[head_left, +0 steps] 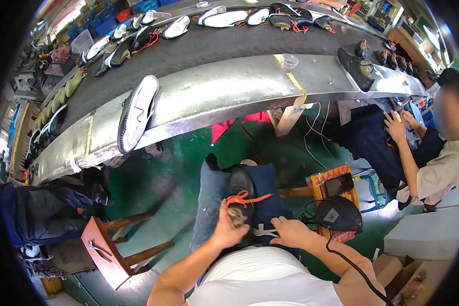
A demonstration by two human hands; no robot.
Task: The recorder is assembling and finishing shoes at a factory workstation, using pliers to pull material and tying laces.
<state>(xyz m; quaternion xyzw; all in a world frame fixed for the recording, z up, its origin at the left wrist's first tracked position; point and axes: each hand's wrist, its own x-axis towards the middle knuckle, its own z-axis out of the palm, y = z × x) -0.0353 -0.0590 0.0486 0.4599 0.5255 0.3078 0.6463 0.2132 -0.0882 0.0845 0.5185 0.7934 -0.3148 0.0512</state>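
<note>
On my lap, over dark blue cloth (209, 204), lies a black shoe (240, 182) with its toe pointing away from me. Bright orange laces (245, 198) lie loose across it, one end trailing to the right. My left hand (226, 229) is closed around the shoe's left side by its opening, where a mottled tan piece (237, 216) shows. To the right of the shoe, my right hand (295, 233) rests low over the cloth with fingers curled, beside a white printed mark. Whatever its fingers pinch, if anything, is hidden.
Ahead runs a long metal-edged bench (214, 76) with a white-soled shoe (137, 115), a dark shoe (356, 70) and a clear cup (288, 62). A wooden stool (104, 252) holds pliers at left. At right are a phone (338, 184), a black cap-like object (339, 214) with a cable, and a seated co-worker.
</note>
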